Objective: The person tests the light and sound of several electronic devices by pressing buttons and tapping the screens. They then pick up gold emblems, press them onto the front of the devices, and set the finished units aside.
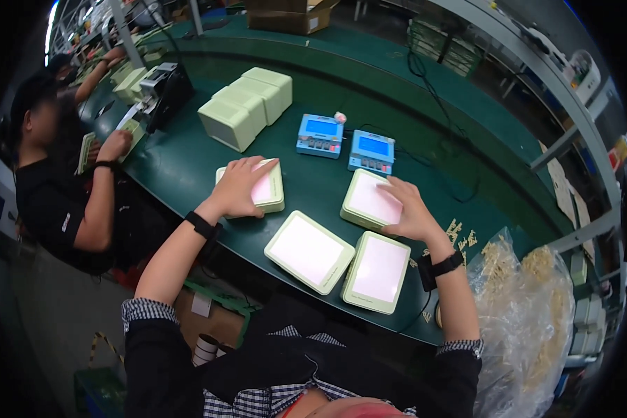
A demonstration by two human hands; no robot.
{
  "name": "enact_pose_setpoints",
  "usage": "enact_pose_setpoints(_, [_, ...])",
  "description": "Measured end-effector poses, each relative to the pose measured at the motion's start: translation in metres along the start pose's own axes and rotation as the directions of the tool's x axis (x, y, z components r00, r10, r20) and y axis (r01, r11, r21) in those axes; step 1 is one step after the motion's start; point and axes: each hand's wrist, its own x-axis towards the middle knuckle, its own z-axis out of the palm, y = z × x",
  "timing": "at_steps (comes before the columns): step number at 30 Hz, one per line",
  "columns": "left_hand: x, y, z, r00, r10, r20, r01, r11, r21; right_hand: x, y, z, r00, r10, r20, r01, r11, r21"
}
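Note:
My left hand (240, 188) is wrapped over a pale green box-shaped device (272, 197) with a pinkish-white top panel, fingers across its top and thumb along its near side. Another such device (363, 200) lies to the right, where my right hand (409, 209) grips its right end. Nearer to me two more pale green panel devices rest face up: one tilted device (309, 252) and, touching or almost touching its right side, a second device (376, 273). Just beyond my hands stand two blue meters with lit screens, a left meter (321, 136) and a right meter (371, 151).
A row of several pale green boxes (247, 108) stands at the back left. Small beige parts (460, 237) lie scattered at the right, beside a clear plastic bag (522, 306) of similar parts. Black cables (432, 90) cross the far bench. A co-worker (63, 167) sits at the left.

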Motion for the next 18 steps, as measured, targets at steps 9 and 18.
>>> enact_pose_setpoints(9, [-0.03, 0.045, 0.005, 0.966, 0.121, -0.227, -0.103, 0.991, 0.09, -0.062, -0.089, -0.022, 0.978, 0.125, 0.166, -0.083, 0.968, -0.239])
enact_pose_setpoints(18, [-0.058, 0.146, 0.041, 0.98, 0.174, -0.095, -0.189, 0.963, -0.193, -0.114, -0.152, 0.065, 0.957, 0.288, 0.044, -0.254, 0.898, -0.358])
